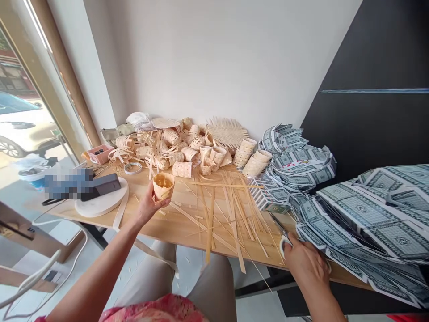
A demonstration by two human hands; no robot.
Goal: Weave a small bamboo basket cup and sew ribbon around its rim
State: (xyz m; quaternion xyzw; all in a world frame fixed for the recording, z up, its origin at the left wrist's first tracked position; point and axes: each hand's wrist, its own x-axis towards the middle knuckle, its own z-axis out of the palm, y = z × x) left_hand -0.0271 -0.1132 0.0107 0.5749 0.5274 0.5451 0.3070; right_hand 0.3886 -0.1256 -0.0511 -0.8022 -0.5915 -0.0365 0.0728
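A small woven cup-shaped basket (163,187) of pale strips is in my left hand (150,206), its opening facing up toward me. The fingers wrap round its side, just above the table. Over at the right, my right hand (306,260) is closed on a pair of scissors (284,237) with white handles. Their dark blades point away to the upper left, low over the table edge. Beside the right hand lie the folded playing-card pieces (311,214). Loose flat bamboo-like strips (231,210) spread over the wood between my hands.
Several woven baskets (182,170) are heaped along the wall. On the left stand a white round roll (100,201) with a dark device (103,184) on it, a tape roll (132,167) and a pink tray (100,153). The wooden table (161,228) ends above my knees.
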